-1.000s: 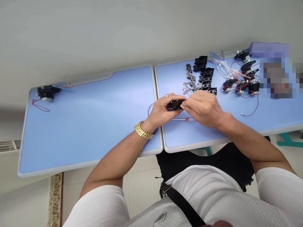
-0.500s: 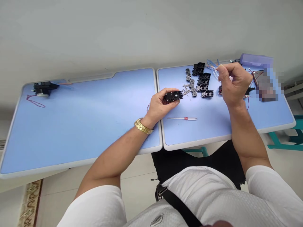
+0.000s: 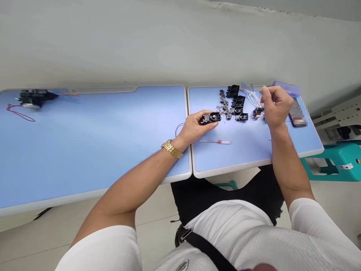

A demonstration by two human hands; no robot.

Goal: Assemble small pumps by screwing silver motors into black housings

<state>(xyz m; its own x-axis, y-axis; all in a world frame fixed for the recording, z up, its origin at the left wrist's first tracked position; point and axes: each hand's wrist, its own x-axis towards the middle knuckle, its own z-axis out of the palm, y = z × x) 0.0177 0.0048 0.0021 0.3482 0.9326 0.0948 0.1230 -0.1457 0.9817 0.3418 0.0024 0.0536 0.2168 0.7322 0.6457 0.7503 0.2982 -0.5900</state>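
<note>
Over blue, white-rimmed tabletops point(image 3: 93, 139) by a grey wall point(image 3: 113, 45), left fingers point(image 3: 211, 126) grasp a black plastic housing point(image 3: 211, 118); right fingers point(image 3: 267, 98), I cannot tell.

At the centre of the frame we grip a black housing point(image 3: 211, 118) in our left hand point(image 3: 194, 128), a screwdriver point(image 3: 216, 142) lying just below. Right of centre, our right hand point(image 3: 276, 103) pinches thumb to finger, any contents unclear. We see a wired black assembly point(image 3: 34, 98) at upper left.

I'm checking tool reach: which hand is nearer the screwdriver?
Left: the left hand is just beyond the screwdriver; the right hand is farther off, to its right.
</note>
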